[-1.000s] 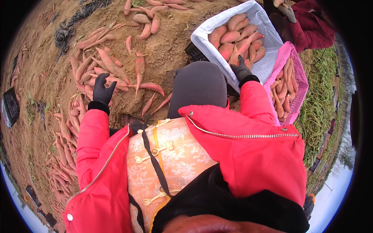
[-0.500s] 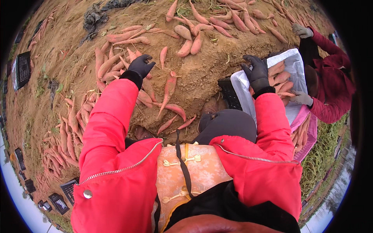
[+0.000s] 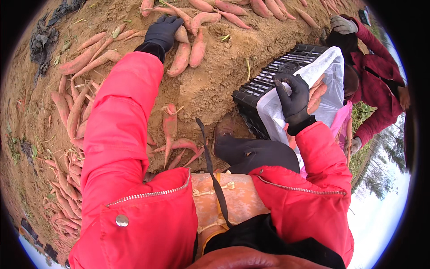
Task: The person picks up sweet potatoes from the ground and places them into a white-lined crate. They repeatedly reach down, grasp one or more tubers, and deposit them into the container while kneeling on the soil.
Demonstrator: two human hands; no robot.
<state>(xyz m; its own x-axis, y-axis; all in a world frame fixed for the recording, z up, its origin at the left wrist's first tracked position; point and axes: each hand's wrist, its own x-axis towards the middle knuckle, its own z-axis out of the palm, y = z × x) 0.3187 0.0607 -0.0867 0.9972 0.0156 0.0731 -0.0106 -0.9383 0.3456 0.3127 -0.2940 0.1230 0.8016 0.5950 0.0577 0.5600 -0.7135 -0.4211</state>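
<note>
My left hand (image 3: pixel 163 33), in a black glove, reaches far forward with its fingers closed around one end of a brownish sweet potato (image 3: pixel 181 35). Two pinker ones, a plump sweet potato (image 3: pixel 180 59) and a slimmer sweet potato (image 3: pixel 197 50), lie on the soil just nearer than it. At the right, my right hand (image 3: pixel 293 101), also black-gloved, hovers over the near side of a black plastic crate (image 3: pixel 260 83) with thumb and fingers apart, holding nothing. A white plastic liner (image 3: pixel 271 110) hangs over the crate's rim, and sweet potatoes (image 3: pixel 316 95) lie inside.
A co-worker in a dark red jacket (image 3: pixel 380 76) crouches beyond the crate, wearing grey gloves. Pink plastic (image 3: pixel 342 116) stands beside it. Piles of sweet potatoes (image 3: pixel 71 112) spread along the left. Black plastic film (image 3: pixel 42 40) lies crumpled at far left. A forked sweet potato (image 3: pixel 170 130) lies near my knees.
My left hand has gone forward from above the near pile and closed on the brownish sweet potato. My right hand stays open by the crate. The co-worker's nearer hand has left the crate's contents.
</note>
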